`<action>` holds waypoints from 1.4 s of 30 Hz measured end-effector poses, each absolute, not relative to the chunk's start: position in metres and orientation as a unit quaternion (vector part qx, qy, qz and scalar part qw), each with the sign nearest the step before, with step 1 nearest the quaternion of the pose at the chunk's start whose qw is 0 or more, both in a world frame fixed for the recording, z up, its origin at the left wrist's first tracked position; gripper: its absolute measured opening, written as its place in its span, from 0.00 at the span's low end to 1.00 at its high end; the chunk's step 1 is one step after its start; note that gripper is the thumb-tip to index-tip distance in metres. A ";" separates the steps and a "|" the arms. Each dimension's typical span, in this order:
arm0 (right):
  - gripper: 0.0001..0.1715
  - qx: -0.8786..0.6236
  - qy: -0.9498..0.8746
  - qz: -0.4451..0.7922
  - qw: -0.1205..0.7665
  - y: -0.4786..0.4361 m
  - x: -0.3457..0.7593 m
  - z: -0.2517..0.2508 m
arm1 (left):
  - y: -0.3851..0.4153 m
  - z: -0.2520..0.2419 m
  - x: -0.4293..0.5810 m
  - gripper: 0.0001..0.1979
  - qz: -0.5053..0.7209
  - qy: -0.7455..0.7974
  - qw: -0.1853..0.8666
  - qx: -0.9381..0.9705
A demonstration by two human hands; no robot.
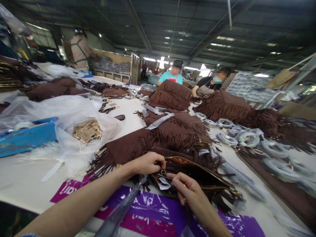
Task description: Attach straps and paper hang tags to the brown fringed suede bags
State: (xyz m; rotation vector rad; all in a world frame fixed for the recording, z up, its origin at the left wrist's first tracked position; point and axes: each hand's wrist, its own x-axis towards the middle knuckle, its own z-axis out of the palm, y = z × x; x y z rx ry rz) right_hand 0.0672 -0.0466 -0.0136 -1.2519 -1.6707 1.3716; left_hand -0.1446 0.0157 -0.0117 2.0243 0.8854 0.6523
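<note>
A dark brown fringed bag (195, 169) lies before me with its gold zipper open, showing a dark lining. At the bag's left end, my left hand (149, 163) is closed, its fingertips gripping the edge beside a small metal ring (163, 172). My right hand (189, 188) pinches close to that ring, but what sits between its fingers is too small to make out. A dark strap (189, 212) hangs below the right hand. Under the fingers a white tag (164, 183) shows at the bag's opening. A plastic-wrapped strap (120, 210) runs down from the bag's left end.
Purple printed plastic (148, 204) lies under the bag. More fringed bags (170, 95) are piled beyond it. Wrapped coiled straps (248, 139) cover the right side. Leftward are a plastic bag of brown tags (87, 131) and a blue bin (27, 138). Several people stand farther back.
</note>
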 end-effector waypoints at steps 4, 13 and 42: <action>0.23 -0.514 -0.701 0.358 0.342 -0.050 0.071 -0.014 | 0.015 -0.013 -0.142 0.10 0.261 0.387 0.393 0.792; 0.16 -0.495 -0.759 0.222 0.360 -0.052 0.064 -0.027 | 0.018 -0.013 -0.143 0.04 0.284 0.391 0.423 0.766; 0.14 -0.496 -0.806 0.196 0.257 -0.038 0.054 -0.021 | -0.003 0.001 -0.142 0.03 0.102 0.380 0.064 0.917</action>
